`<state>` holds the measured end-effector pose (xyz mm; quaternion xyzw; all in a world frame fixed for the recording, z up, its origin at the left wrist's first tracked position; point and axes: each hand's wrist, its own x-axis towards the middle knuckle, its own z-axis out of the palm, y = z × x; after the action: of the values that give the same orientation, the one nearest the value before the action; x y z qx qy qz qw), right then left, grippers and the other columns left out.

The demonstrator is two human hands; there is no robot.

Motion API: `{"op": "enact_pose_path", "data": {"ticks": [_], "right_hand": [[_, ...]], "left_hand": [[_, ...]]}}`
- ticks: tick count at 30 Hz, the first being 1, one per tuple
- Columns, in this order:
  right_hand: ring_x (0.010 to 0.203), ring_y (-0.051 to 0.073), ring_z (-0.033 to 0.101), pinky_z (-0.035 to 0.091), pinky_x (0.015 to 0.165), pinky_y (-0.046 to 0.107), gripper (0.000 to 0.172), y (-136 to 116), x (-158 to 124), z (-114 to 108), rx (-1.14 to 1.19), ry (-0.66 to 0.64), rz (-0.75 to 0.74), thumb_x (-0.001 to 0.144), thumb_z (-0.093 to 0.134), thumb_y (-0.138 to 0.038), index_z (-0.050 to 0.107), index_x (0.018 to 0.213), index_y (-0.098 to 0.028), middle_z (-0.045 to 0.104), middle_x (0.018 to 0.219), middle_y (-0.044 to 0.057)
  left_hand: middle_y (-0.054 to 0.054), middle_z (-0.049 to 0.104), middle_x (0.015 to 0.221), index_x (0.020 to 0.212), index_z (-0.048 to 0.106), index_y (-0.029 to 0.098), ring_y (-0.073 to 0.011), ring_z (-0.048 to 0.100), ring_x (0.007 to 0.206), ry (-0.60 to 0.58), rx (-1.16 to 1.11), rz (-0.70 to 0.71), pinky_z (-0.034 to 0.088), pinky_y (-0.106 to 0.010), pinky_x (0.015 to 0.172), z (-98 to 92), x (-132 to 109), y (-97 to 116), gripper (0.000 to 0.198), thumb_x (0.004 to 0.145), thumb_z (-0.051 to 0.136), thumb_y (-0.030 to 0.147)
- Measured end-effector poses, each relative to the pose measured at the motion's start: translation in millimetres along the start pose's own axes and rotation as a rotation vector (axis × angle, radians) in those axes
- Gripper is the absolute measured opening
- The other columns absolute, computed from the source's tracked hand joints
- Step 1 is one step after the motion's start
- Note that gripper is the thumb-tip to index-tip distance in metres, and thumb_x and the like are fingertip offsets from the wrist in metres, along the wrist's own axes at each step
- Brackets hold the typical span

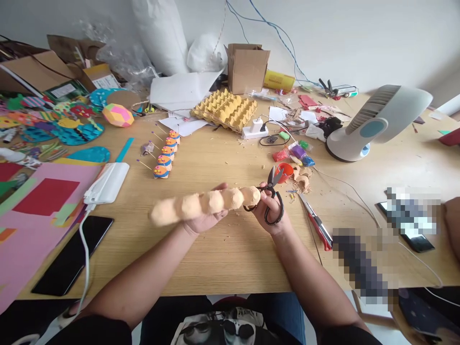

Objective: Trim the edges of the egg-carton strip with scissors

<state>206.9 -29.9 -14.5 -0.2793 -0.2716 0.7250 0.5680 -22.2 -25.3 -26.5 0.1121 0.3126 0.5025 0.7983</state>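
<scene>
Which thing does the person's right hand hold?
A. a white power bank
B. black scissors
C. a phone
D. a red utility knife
B: the right hand grips the black scissors, blades pointing up, beside the end of the egg-carton strip held by the left hand.

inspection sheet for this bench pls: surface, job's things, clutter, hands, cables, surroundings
Surface: wooden table, strewn with small scraps.
Job's things: strip of egg-carton cups held level above the table; black scissors at its right end, blades pointing up.
Clutter: egg tray, cardboard box, painted cup figure, red utility knife, clay bits, phone, coloured paper.
Hands: left hand grips the strip from below; right hand holds the scissors by the handles.
Cables: white cable from power bank; blue wires on the wall; power strip.
Surroundings: desk fan, white wall.
</scene>
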Motion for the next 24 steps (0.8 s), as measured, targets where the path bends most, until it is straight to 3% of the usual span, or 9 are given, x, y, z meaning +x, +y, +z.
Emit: {"op": "enact_pose_path", "data": {"ticks": [2, 5, 7, 10, 13, 15, 18, 22, 24], "right_hand": [[0.076, 0.011, 0.064, 0.057, 0.071, 0.024, 0.045, 4.2, 1.4, -0.7, 0.02, 0.022, 0.011, 0.079, 0.09, -0.03, 0.058, 0.11, -0.031, 0.067, 0.091, -0.008], [0.073, 0.011, 0.063, 0.057, 0.069, 0.024, 0.048, 11.8, 3.5, -1.0, 0.039, 0.044, 0.02, 0.075, 0.093, -0.029, 0.059, 0.108, -0.031, 0.067, 0.09, -0.008], [0.073, 0.011, 0.063, 0.057, 0.07, 0.025, 0.051, 16.1, 4.4, -1.4, 0.033, 0.041, 0.022, 0.073, 0.095, -0.03, 0.059, 0.108, -0.031, 0.067, 0.09, -0.007], [0.071, 0.012, 0.062, 0.057, 0.07, 0.027, 0.056, 20.5, 4.5, -3.4, -0.027, -0.003, 0.021, 0.07, 0.098, -0.035, 0.058, 0.109, -0.03, 0.064, 0.085, -0.007], [0.068, 0.013, 0.061, 0.054, 0.069, 0.028, 0.059, 22.7, 3.2, -5.2, -0.193, -0.043, -0.008, 0.07, 0.1, -0.044, 0.058, 0.109, -0.029, 0.059, 0.078, -0.008], [0.07, 0.014, 0.06, 0.052, 0.069, 0.029, 0.057, 23.1, 1.9, -5.1, -0.339, -0.061, -0.039, 0.072, 0.098, -0.047, 0.059, 0.108, -0.028, 0.06, 0.079, -0.006], [0.074, 0.015, 0.06, 0.052, 0.072, 0.031, 0.051, 21.8, 1.6, -4.5, -0.479, -0.054, -0.093, 0.078, 0.094, -0.05, 0.06, 0.108, -0.027, 0.064, 0.087, -0.003], [0.087, 0.018, 0.065, 0.054, 0.079, 0.034, 0.047, 17.5, 5.7, -9.0, -0.597, 0.059, -0.213, 0.089, 0.083, -0.056, 0.058, 0.116, -0.028, 0.071, 0.098, 0.001], [0.094, 0.02, 0.067, 0.055, 0.083, 0.035, 0.048, 16.1, 8.7, -13.9, -0.679, 0.105, -0.244, 0.091, 0.08, -0.056, 0.056, 0.122, -0.028, 0.073, 0.106, 0.004]], "left_hand": [[-0.009, 0.083, 0.116, 0.121, 0.078, 0.027, -0.0197, 0.074, 0.078, -0.074, -0.05, 0.032, 0.052, -0.027, 0.058, 7.3, 1.9, -0.8, 0.027, 0.1, 0.062, 0.03], [-0.002, 0.084, 0.112, 0.13, 0.076, 0.03, -0.0162, 0.077, 0.085, -0.138, -0.071, 0.035, 0.061, -0.029, 0.077, 10.0, 2.3, -2.5, 0.055, 0.085, 0.059, 0.002], [0.001, 0.084, 0.113, 0.136, 0.074, 0.031, -0.016, 0.079, 0.096, -0.176, -0.035, 0.026, 0.062, -0.029, 0.088, 7.8, 2.2, -3.6, 0.066, 0.082, 0.057, -0.004], [0.001, 0.081, 0.128, 0.136, 0.074, 0.03, -0.0185, 0.076, 0.116, -0.283, 0.026, 0.059, 0.061, -0.029, 0.098, 3.3, 4.3, -5.7, 0.056, 0.086, 0.073, 0.006], [-0.004, 0.079, 0.131, 0.129, 0.075, 0.027, -0.0211, 0.075, 0.121, -0.346, 0.085, 0.076, 0.062, -0.029, 0.1, 0.2, 9.7, -8.9, 0.056, 0.078, 0.097, 0.029], [-0.007, 0.079, 0.13, 0.123, 0.075, 0.024, -0.0231, 0.075, 0.121, -0.328, 0.116, 0.061, 0.063, -0.028, 0.098, -0.8, 13.2, -10.7, 0.053, 0.078, 0.099, 0.04], [-0.01, 0.081, 0.126, 0.12, 0.075, 0.019, -0.0217, 0.079, 0.115, -0.241, 0.094, 0.058, 0.065, -0.025, 0.089, -0.2, 15.4, -10.4, 0.045, 0.086, 0.093, 0.041], [-0.007, 0.085, 0.104, 0.11, 0.075, 0.016, -0.0137, 0.082, 0.084, -0.08, -0.019, 0.037, 0.066, -0.019, 0.07, 4.4, 13.6, -5.4, 0.016, 0.105, 0.072, 0.031], [-0.006, 0.085, 0.096, 0.107, 0.074, 0.015, -0.0125, 0.08, 0.073, -0.014, -0.053, 0.01, 0.066, -0.02, 0.066, 7.4, 12.5, -3.4, 0.022, 0.112, 0.059, 0.029]]}}
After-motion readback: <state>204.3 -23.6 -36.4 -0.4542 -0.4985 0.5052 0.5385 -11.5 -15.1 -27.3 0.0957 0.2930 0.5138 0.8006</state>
